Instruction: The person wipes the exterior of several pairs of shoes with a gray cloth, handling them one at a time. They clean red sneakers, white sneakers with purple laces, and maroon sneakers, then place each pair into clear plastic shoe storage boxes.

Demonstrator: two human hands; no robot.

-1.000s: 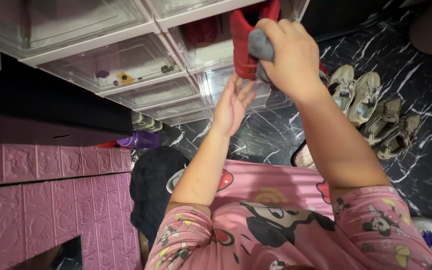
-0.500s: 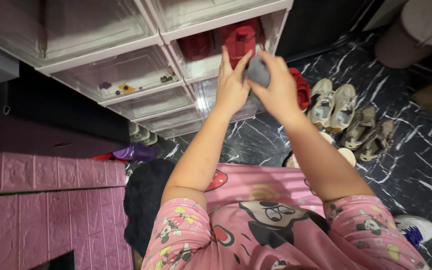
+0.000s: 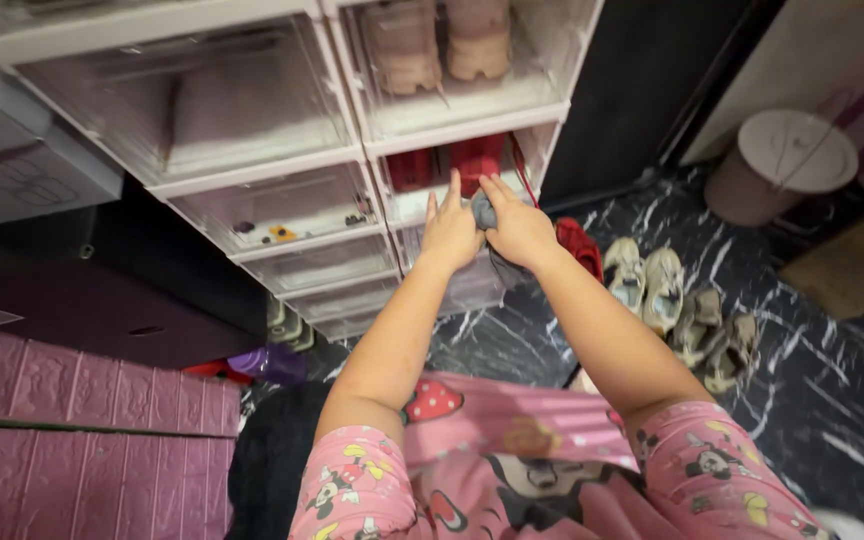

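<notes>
- Far left, a pink brick-pattern panel ran off the frame edge, so no idea what it belonged to.
- Clear stacked shoe boxes took up the top; a few small bits sat in one, too tiny to make out.
- Left hand was up at the open compartment, fingers straight and spread, grip loose and holding nothing, just beside the cloth.
- The grey cloth was bunched between both hands, mostly hidden, right at the front of the compartment with the red shoes.
- Right hand had its grip pinched closed around that cloth.
- Another red shoe lay on the floor behind the right wrist, half covered.
- Beige sneakers sat in pairs on the dark marble floor.
- A round pinkish bin stood far right.
</notes>
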